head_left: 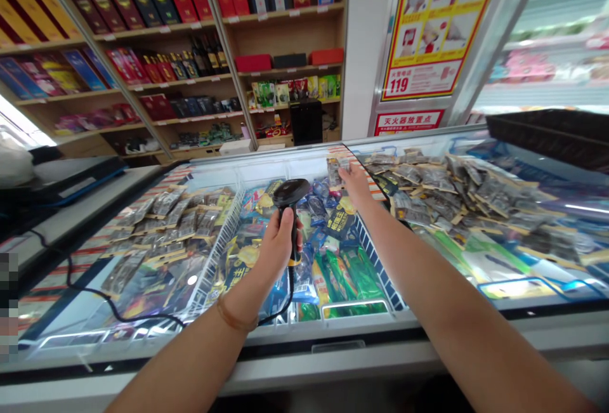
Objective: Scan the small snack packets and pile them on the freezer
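Note:
My left hand (pixel 280 238), with a band at the wrist, is wrapped round the handle of a black barcode scanner (pixel 291 192). The scanner stands upright with its head tilted forward, and a black cord (pixel 291 289) hangs from its base. Farther out, my right hand (pixel 356 181) pinches a small snack packet (pixel 334 174) near the far side of the chest freezer (pixel 266 353). Below both hands, blue, yellow and green bags (pixel 349 273) fill the middle section, between white wire dividers (pixel 216 251).
Heaps of small snack packets lie on the left (pixel 176 213) and right (pixel 440 178) of the freezer top. A dark tray (pixel 547 140) sits at the far right. Shelves of boxes and bottles (pixel 280 13) stand behind, beside a red-and-yellow poster (pixel 442 26).

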A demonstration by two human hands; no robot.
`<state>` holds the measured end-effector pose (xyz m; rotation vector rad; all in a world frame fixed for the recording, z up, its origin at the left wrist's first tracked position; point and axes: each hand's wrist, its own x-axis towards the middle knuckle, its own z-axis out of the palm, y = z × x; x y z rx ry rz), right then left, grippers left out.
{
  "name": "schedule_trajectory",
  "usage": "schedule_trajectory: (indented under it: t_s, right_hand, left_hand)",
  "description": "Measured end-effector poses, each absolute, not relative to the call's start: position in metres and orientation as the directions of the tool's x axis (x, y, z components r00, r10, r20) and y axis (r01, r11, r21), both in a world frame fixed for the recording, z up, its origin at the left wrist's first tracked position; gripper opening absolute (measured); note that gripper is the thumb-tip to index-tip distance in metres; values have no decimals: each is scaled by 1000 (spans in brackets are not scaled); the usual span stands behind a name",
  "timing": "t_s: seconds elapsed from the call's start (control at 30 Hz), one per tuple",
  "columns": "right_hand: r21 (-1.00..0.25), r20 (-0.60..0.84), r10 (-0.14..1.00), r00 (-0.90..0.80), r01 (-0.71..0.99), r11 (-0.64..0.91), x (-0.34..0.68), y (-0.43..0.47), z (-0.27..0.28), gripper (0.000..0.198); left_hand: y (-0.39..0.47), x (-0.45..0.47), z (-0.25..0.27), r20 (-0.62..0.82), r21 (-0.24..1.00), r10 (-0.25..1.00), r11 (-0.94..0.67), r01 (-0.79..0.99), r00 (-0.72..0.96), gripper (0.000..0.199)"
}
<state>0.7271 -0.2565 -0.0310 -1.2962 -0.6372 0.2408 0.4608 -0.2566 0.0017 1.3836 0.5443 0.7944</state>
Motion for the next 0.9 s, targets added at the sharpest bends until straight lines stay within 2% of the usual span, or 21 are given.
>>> schedule_trajectory:
  t_s: [0.07,0.13,0.23,0.3,0.53,0.9]
  right_hand:
    - [-899,195,587,786,-97,427,729,-256,-29,15]
    - [-819,108,632,767,-292,494,729,-257,-27,9]
    - [-783,25,662,749,-397,479,727,-260,-25,14]
    - [-816,5,687,727,-394,424,725,-261,-25,14]
    - [-902,100,737,668,-253,351,712,-256,-29,22]
    - [-920,97,757,646,-233,316,704,-258,-24,22]
  left_hand:
    - [-257,461,0,100,988,753,4,-156,650,57]
    - [-256,462,-3,101,989,740,-4,-145,665,56]
    - [-255,463,-6,115,991,715,-32,-132,689,54]
    - [-255,464,-6,124,991,701,-59,-117,702,53]
    - [-253,466,-6,119,991,657,-119,-53,744,55]
    - [-251,468,-11,141,983,588,-180,-42,797,54]
